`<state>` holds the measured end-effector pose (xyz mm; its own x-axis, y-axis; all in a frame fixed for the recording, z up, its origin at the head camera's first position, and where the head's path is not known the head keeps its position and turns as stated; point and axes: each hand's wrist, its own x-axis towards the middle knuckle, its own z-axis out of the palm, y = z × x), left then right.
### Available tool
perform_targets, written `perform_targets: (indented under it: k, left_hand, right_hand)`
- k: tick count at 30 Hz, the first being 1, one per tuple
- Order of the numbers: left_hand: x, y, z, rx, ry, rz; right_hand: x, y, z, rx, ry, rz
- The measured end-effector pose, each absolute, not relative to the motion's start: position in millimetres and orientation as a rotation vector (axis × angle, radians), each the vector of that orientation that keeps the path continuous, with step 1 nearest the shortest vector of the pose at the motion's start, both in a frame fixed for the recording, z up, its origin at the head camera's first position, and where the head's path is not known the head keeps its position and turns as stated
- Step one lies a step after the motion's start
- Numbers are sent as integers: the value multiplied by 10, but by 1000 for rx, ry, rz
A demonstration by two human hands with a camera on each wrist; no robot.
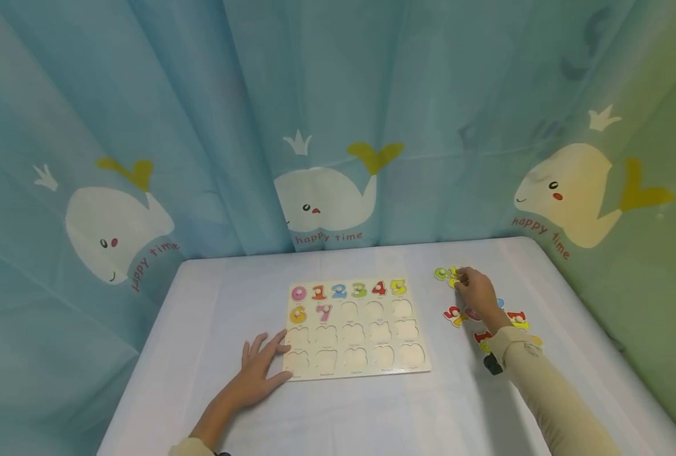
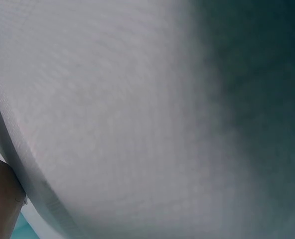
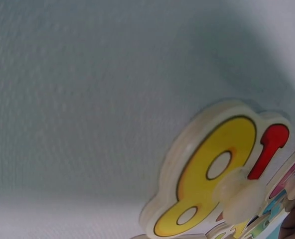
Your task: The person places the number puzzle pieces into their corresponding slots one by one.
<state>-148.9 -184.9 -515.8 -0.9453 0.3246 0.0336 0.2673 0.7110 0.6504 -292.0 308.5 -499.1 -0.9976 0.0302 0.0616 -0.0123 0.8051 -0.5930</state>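
Note:
A cream number puzzle board [image 1: 366,373] lies on the table, its top row and the start of the second filled with colourful number pieces, 0 to 7. My left hand [image 1: 252,378] rests at the board's left edge, fingers spread and touching it. To the right of the board, my right hand [image 1: 478,296] pinches a yellow-green number piece [image 1: 452,276] with thumb and fingers; part of it is hidden. Close up in the right wrist view is a knobbed piece [image 3: 227,139] with a yellow 8 and a red 1. At that view's lower right edge, only a bit of the hand shows.
Several loose number pieces, such as a red and yellow one [image 1: 456,315] and another [image 1: 518,320], lie around and under my right forearm. Vacant recesses fill the board's lower rows. A blue whale-print curtain [image 1: 326,76] hangs behind the white-covered table [image 1: 230,285].

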Motion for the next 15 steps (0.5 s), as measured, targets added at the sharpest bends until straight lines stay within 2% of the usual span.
perform_targets:
  k: [15]
  left_hand:
    - [-1507,-1843,-5156,469,2832,1012]
  right_hand:
    - [-2918,3025,-4953,95,-2900,943]
